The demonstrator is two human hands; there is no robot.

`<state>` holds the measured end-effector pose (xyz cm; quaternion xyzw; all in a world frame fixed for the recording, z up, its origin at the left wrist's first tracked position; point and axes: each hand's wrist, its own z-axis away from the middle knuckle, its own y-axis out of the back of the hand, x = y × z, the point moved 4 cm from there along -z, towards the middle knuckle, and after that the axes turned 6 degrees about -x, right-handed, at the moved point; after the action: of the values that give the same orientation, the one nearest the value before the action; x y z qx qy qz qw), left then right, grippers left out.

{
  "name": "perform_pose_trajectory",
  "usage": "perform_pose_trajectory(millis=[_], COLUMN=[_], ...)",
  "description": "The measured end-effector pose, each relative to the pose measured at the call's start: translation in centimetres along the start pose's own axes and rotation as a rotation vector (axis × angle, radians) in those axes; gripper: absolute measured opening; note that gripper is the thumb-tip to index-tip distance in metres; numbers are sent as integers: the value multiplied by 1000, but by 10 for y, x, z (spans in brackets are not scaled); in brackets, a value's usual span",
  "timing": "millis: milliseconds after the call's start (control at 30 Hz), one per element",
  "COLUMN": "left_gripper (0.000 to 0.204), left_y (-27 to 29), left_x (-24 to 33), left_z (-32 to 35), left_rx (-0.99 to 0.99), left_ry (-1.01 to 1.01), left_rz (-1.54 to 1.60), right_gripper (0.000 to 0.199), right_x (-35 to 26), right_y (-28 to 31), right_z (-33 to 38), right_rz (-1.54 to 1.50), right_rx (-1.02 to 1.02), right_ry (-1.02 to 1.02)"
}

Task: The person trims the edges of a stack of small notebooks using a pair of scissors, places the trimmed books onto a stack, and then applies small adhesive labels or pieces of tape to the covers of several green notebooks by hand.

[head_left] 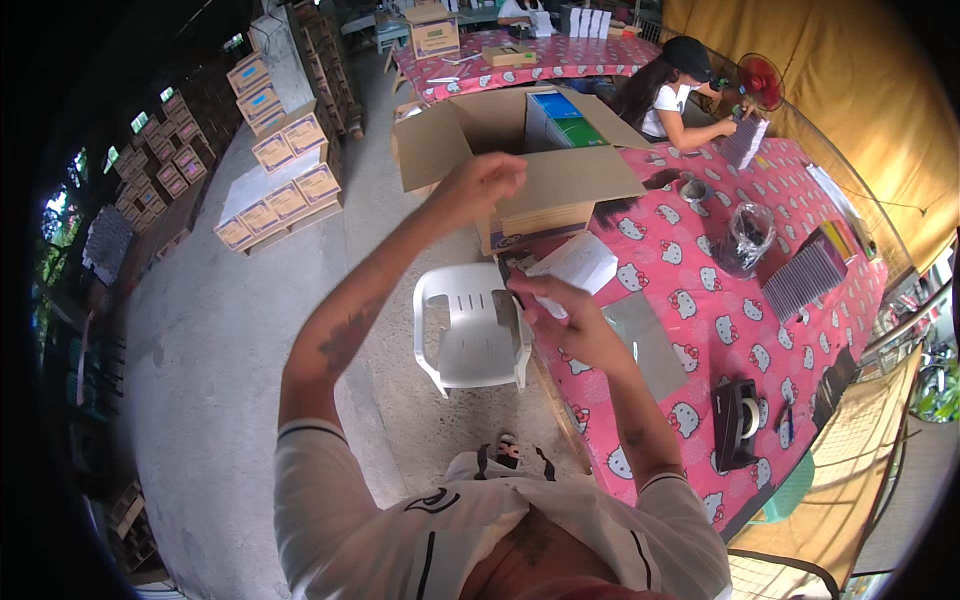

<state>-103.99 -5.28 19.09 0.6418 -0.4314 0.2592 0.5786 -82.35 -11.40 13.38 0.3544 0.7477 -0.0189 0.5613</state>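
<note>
My left hand (488,182) is raised in front of the open cardboard carton (545,222), its fingers curled in. It overlaps the carton's near flap (575,182), and I cannot tell whether it touches it or holds anything. Blue and green packs (565,122) stand inside the carton. My right hand (575,322) is over the table's near left edge, fingers closed around a small white thing (552,308) whose kind I cannot make out. Just beyond it lies a white paper stack (580,262). A flat grey sheet (645,345) rests on the table to its right.
A white plastic chair (475,345) stands against the pink table (650,455). On the table are a tape dispenser (737,425), a clear plastic bag (745,240) and a row of notebooks (805,280). A co-worker (680,100) sits at the far side. Stacked boxes (285,205) stand left.
</note>
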Motion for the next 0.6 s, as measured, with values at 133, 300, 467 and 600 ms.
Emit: perform_pose_trajectory(millis=[133,300,467,600], left_gripper=[49,71,70,57], left_y=[22,30,-16,-39], left_x=[-23,-77,-109,-133], left_z=[-94,-196,-259,-286], left_rx=[-87,166,346,327], left_ry=[146,385,523,415], left_rz=[275,569,947,1061], right_gripper=[36,34,33,33], right_x=[1,31,53,63], right_y=[53,87,101,109], right_z=[-32,-55,-73,-71], right_rz=[182,120,92,125], right_rx=[125,231,317,361], right_ry=[96,-42,-145,-200])
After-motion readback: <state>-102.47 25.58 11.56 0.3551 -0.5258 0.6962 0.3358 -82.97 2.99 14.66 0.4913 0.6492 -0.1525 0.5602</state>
